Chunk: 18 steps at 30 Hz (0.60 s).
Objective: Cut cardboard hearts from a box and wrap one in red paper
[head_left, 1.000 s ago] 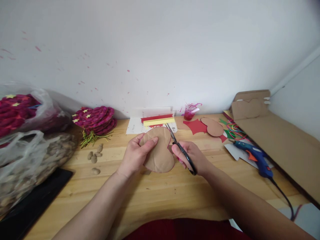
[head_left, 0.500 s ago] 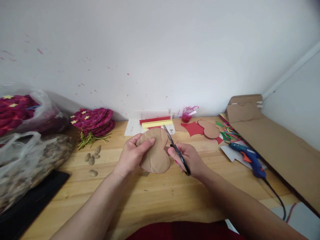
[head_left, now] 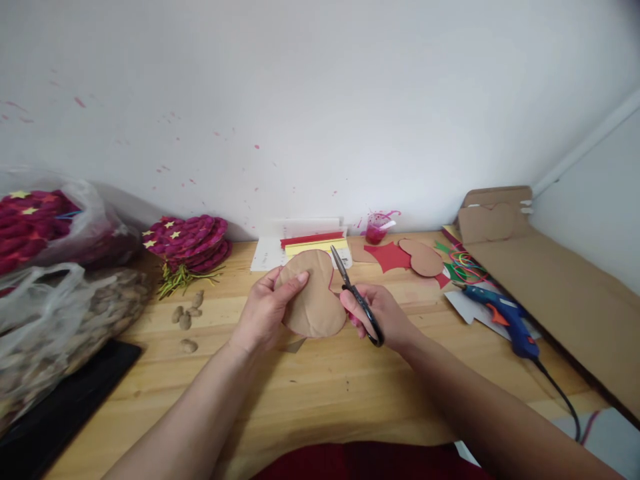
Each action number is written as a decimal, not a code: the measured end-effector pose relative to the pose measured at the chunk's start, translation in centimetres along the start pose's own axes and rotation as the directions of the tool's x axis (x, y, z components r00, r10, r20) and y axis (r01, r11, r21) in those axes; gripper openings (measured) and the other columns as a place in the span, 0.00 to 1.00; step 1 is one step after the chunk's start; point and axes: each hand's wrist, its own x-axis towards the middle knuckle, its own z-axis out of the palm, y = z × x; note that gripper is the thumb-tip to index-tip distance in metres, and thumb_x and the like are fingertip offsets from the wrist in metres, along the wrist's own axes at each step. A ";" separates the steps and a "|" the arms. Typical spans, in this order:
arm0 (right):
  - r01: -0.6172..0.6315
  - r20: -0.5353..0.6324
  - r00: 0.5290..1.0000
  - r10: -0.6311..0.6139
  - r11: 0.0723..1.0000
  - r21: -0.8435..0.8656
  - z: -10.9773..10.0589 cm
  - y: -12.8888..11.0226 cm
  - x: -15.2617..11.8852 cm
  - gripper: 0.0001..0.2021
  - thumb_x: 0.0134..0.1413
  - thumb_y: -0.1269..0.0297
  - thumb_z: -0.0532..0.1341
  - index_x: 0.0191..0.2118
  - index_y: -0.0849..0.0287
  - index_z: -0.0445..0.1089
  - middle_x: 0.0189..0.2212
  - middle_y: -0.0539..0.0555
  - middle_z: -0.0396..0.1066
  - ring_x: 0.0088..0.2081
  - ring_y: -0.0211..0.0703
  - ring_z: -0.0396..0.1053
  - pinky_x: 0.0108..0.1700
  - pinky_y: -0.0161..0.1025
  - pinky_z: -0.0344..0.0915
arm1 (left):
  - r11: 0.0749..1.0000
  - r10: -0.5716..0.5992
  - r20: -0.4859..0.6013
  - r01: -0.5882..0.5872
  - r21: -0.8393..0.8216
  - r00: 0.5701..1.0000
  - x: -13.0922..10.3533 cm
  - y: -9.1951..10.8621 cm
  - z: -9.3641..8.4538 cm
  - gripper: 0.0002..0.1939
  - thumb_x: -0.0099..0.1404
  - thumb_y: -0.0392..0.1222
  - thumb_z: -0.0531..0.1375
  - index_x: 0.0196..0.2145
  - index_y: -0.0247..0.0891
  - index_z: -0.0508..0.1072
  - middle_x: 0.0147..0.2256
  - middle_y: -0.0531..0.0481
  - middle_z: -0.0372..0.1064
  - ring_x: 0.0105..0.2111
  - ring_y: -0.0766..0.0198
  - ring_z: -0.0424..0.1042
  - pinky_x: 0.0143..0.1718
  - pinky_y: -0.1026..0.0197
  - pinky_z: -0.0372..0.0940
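A rounded brown cardboard cutout (head_left: 313, 300), notched on its right side like a peanut outline, is pinched by my left hand (head_left: 270, 300), thumb lying on top. My right hand (head_left: 380, 310) grips black-handled scissors (head_left: 356, 293) whose blades point up and away. The blades sit just right of the cutout's notch and look nearly closed. I cannot tell whether they touch its edge. Below the cutout a small dark scrap (head_left: 295, 346) lies on the wooden table (head_left: 300, 407).
Left are bags of peanuts (head_left: 110, 307), loose peanuts (head_left: 185, 322) and a purple peanut-covered piece (head_left: 190, 243). Behind lie paper strips (head_left: 313, 239) and a pink cup (head_left: 376, 229). Right are a cardboard peanut shape (head_left: 423, 257), red paper (head_left: 386, 257), a glue gun (head_left: 505, 317) and a cardboard box (head_left: 550, 293).
The cutout has turned slightly and come up a little in my left hand. The scissors have shifted slightly right, away from the notch. The whole view has moved a touch.
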 end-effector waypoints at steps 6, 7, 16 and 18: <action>0.050 0.044 0.998 -0.050 0.999 0.001 0.3 -0.2 -0.2 0.30 0.57 0.31 0.60 0.27 0.57 0.61 0.20 0.46 0.62 0.19 0.34 0.61 0.22 0.32 0.59 | 1.000 0.009 0.026 -0.008 -0.013 1.000 0.0 -0.2 0.1 0.26 0.53 0.47 0.76 0.46 0.34 0.77 0.38 0.44 0.80 0.32 0.62 0.77 0.35 0.62 0.72; 0.067 0.043 0.997 -0.067 0.998 -0.004 0.2 -0.2 -0.2 0.30 0.58 0.31 0.58 0.27 0.57 0.61 0.20 0.46 0.62 0.20 0.34 0.61 0.23 0.32 0.59 | 1.000 0.009 0.028 -0.008 -0.012 1.000 0.0 -0.2 0.1 0.26 0.53 0.47 0.76 0.46 0.34 0.77 0.38 0.44 0.79 0.32 0.62 0.77 0.35 0.62 0.72; 0.065 0.049 0.997 -0.062 0.996 -0.053 -0.2 -1.0 -0.3 0.27 0.57 0.37 0.63 0.26 0.58 0.63 0.18 0.46 0.63 0.19 0.33 0.61 0.22 0.31 0.56 | 1.000 0.006 0.038 -0.007 0.019 0.999 -0.1 -0.3 0.1 0.25 0.51 0.48 0.77 0.43 0.34 0.78 0.37 0.45 0.79 0.31 0.64 0.76 0.34 0.63 0.73; 0.049 0.038 0.998 -0.047 0.997 -0.053 -0.2 -1.1 -0.4 0.26 0.56 0.38 0.64 0.26 0.57 0.63 0.17 0.45 0.62 0.19 0.33 0.61 0.22 0.30 0.56 | 0.999 0.006 0.055 -0.007 0.031 0.998 -0.2 -0.3 0.2 0.24 0.52 0.47 0.77 0.43 0.34 0.78 0.36 0.45 0.79 0.31 0.64 0.76 0.35 0.63 0.73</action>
